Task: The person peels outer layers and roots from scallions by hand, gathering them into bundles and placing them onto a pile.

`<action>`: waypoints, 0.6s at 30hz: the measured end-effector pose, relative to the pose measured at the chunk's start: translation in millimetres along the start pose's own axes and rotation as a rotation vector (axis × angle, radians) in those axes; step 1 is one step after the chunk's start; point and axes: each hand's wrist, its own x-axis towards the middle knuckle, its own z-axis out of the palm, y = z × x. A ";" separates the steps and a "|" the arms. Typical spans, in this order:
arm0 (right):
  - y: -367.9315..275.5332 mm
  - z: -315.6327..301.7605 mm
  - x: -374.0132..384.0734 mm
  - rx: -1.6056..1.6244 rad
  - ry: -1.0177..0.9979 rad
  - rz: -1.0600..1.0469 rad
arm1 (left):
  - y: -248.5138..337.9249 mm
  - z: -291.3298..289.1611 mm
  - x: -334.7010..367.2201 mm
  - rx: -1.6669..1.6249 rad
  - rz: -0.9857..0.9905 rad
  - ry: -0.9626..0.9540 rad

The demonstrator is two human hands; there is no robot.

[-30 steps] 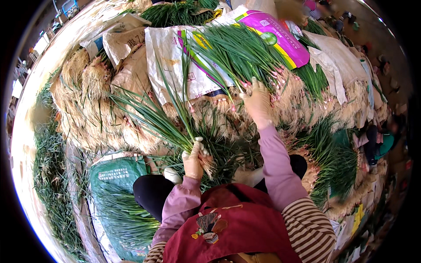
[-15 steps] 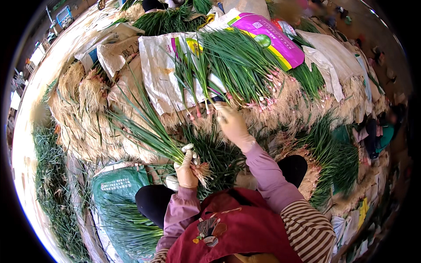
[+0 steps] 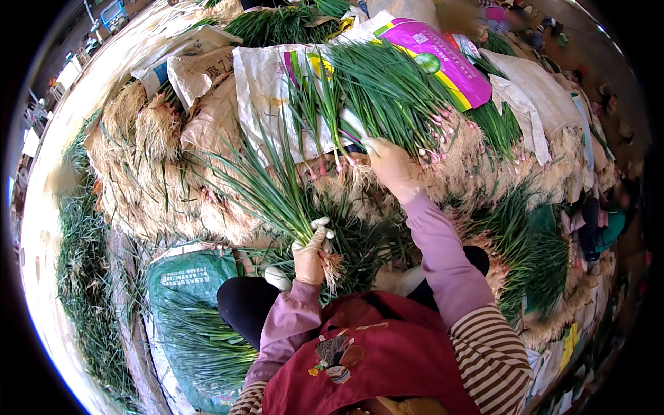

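My left hand [image 3: 308, 261], in a pale glove, is closed around a bunch of spring onions [image 3: 280, 197]. Their long green leaves fan up and to the left, and the stringy roots [image 3: 333, 268] hang out at the hand's right. Small white rounded shapes show at its fingertips. My right hand [image 3: 389, 164], also gloved, reaches forward to a pile of spring onions [image 3: 384, 93] with pink-white bulbs. Its fingers are drawn together at the near edge of the pile, beside a few separate spring onions [image 3: 321, 131]; what they pinch is hidden.
The pile lies on a whitish woven sack [image 3: 263, 104] and a purple-yellow sack [image 3: 443, 59], above a thick bank of pale roots [image 3: 159, 187]. At lower left, a green sack [image 3: 190, 273] is beside more green leaves. Further bundles [image 3: 532, 256] are at right.
My right hand has moved forward and to the right, up to the pile's edge. The left hand, still gripping its bunch, has shifted slightly right, and its leaves stand more upright. The view has shifted a little.
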 end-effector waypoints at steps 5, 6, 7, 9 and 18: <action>15.5 18.0 20.4 -0.493 -0.691 0.351 | 1.8 0.2 -3.0 0.006 0.004 -0.014; 15.8 17.6 19.1 -0.403 -0.665 0.389 | 3.9 0.9 -4.3 0.008 0.002 -0.010; 14.1 18.8 13.7 -0.312 -0.638 0.426 | 5.0 1.3 -4.3 0.010 0.000 -0.008; -13.5 15.9 -2.5 -0.092 -0.611 0.493 | 4.7 -0.1 -5.7 -0.006 -0.011 0.038; -9.6 0.5 -17.7 0.002 -0.139 0.432 | 1.1 -0.6 -4.9 0.033 -0.016 0.006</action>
